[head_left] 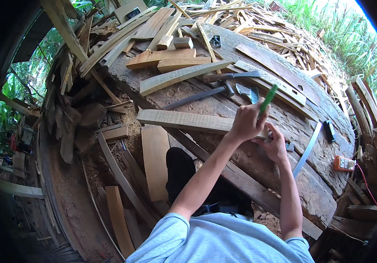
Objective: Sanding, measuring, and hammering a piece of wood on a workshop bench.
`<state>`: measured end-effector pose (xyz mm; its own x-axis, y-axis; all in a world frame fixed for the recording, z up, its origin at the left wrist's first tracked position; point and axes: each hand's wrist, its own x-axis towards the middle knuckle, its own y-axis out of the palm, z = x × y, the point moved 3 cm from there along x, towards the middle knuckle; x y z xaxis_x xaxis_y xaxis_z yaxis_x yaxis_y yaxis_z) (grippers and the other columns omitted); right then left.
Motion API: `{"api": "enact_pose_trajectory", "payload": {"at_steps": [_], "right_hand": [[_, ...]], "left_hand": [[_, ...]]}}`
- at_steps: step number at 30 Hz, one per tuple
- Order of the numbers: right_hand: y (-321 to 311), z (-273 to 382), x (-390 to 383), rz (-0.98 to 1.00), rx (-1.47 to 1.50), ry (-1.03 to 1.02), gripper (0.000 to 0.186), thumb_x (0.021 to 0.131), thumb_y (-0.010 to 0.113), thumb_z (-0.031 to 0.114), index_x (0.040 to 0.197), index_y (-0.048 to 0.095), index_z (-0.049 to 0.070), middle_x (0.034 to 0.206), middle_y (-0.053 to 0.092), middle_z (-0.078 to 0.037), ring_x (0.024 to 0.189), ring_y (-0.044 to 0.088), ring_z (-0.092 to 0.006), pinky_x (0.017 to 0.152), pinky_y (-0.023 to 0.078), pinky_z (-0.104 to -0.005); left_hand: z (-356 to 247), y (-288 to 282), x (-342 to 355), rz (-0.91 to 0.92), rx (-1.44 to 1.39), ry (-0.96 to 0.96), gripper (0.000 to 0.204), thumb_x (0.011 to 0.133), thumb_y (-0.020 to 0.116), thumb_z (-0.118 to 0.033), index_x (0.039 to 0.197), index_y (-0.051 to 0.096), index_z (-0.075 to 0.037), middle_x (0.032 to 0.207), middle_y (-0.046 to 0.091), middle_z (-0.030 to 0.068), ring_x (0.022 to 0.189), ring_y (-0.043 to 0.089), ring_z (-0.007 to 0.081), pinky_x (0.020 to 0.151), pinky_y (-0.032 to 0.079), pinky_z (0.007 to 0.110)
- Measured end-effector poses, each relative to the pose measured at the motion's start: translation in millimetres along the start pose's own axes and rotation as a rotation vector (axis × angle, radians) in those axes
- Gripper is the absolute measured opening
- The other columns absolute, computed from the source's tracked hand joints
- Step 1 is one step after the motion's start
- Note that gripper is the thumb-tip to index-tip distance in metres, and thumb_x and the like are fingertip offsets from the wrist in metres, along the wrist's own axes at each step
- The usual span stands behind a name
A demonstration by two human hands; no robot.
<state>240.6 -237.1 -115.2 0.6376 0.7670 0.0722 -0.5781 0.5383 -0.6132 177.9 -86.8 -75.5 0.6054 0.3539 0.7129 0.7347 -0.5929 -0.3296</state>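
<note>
Remotely, I see left fingers [262,117] clamped on a pen [269,96] beside the beam [184,120], right fingers [277,133] clamped on its end.

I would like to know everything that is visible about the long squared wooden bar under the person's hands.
The squared wooden bar is pale brown, long and straight, with a rough-sawn look and faint crosswise marks. It lies slantwise across the worn wooden workbench, its left end seeming to reach over the edge. The left hand covers part of its right portion; the right hand's fingers appear to touch that end, which is mostly hidden.
</note>
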Motion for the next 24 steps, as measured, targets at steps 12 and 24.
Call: {"api": "enact_pose_trajectory", "payload": {"at_steps": [12,24], "right_hand": [[-0.5,3.9,-0.6,-0.103,0.007,-0.094,0.064,0.069,0.093,0.025,0.125,0.065,0.012,0.108,0.070,-0.010,0.096,0.062,-0.0269,0.088,0.051,-0.0393],[3.5,-2.7,-0.2,-0.100,-0.018,-0.078,0.064,0.070,0.092,0.026,0.126,0.065,0.012,0.115,0.070,-0.012,0.106,0.066,-0.0297,0.093,0.052,-0.0404]], "left_hand": [[83.3,-280.5,-61.7,-0.351,0.348,-0.418,0.046,0.108,0.046,-0.034,0.089,0.068,0.002,0.071,0.068,0.0114,0.064,0.068,0.0239,0.058,0.051,0.036],[18.9,-89.7,-32.2,0.064,0.419,-0.108,0.030,0.102,0.051,-0.034,0.090,0.061,-0.008,0.055,0.053,0.0098,0.048,0.060,0.0267,0.047,0.049,0.043]]}}
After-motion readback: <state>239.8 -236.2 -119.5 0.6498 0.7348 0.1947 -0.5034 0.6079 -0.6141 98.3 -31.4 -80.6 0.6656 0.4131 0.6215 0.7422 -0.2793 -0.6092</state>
